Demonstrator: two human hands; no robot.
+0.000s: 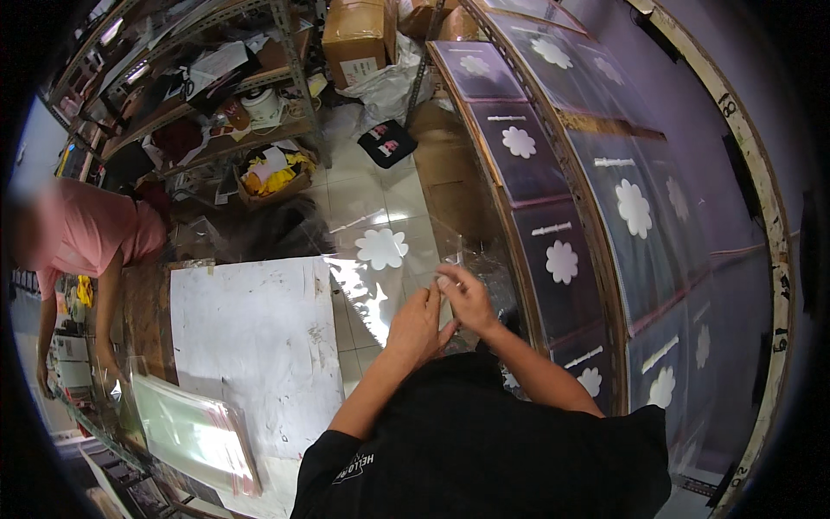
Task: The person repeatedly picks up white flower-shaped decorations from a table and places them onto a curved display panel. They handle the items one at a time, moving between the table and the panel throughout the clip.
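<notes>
In front of me is a clear plastic bag (381, 249) with a white flower shape and a thin white strip printed on it. The floor tiles show through it, and light glares off its lower left part. My left hand (415, 323) is closed at the bag's near right edge, fingers pointing away from me. Close beside it, my right hand (469, 299) pinches the same edge with bent fingers. The two hands nearly touch at the fingertips. Part of the bag's edge is hidden behind them.
Rack shelves on the right carry flower-printed clear bags (562, 261) laid flat. Left of me stands a table with white paper (251, 337) and a stack of clear bags (194, 428). A person in pink (112, 227) leans there. Boxes (356, 39) and a black folded item (386, 144) lie beyond.
</notes>
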